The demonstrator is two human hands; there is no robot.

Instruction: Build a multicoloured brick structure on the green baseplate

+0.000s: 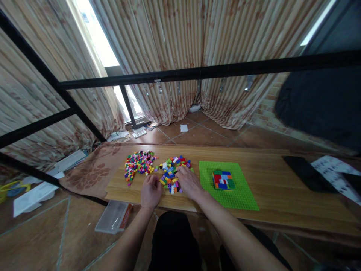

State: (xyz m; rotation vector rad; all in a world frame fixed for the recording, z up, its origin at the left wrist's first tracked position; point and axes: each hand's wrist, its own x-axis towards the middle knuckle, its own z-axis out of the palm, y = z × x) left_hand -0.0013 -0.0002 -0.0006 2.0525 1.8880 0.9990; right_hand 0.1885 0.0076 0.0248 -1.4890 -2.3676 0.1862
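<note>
My right hand (189,183) reaches over the right side of a loose pile of coloured toy bricks (169,170), fingers stretched forward and touching bricks. Just left of that pile, my left hand (151,191) rests by the bench top with its fingers curled in; what they hold, if anything, is hidden. To the right lies a green baseplate (242,192). On it sits a low block built of bricks (223,180), in red, blue, white, green and orange.
A second pile of smaller bricks (139,162) lies left on the wooden bench (270,177). A clear plastic box (113,217) is on the floor in front. A black flat object (306,175) and printed sheets (332,173) lie far right. A dark metal bar (180,75) crosses beyond the bench.
</note>
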